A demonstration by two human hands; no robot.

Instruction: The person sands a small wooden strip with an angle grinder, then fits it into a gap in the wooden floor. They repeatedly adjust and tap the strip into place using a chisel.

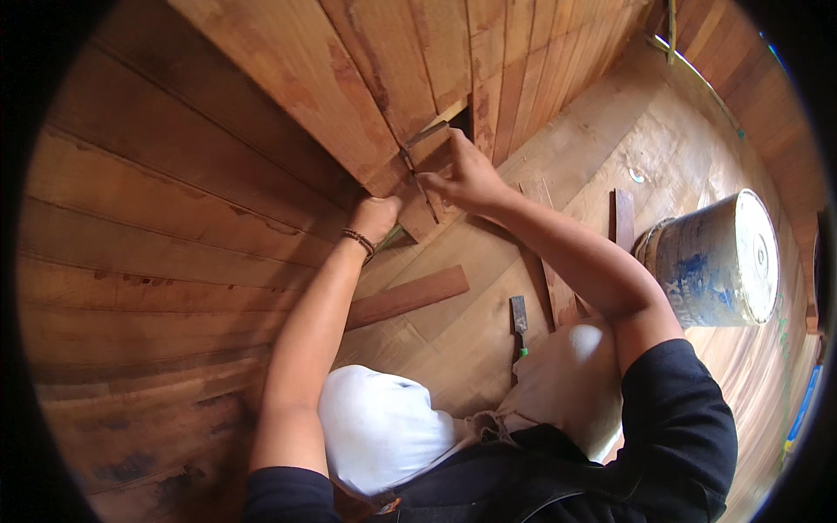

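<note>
At the foot of a wood-plank wall (296, 78), my right hand (471, 179) grips a short wooden board piece (432, 159), its thumb and fingers on opposite sides. A dark opening (461, 124) shows just beyond that piece. Close by on the left, my left hand (377, 218) is closed at the lower corner of a wooden board (390, 177); its fingertips are partly hidden. A thin dark gap runs between the board and the short piece. Beaded bracelets circle my left wrist.
A flat metal blade tool with a green handle (520, 324) lies on the plank floor (418, 336) before my knees. Nearby are a loose reddish wood strip (410, 296), a small dark board (622, 218) and a long board (558, 288). A paint-stained bucket (706, 261) stands at right.
</note>
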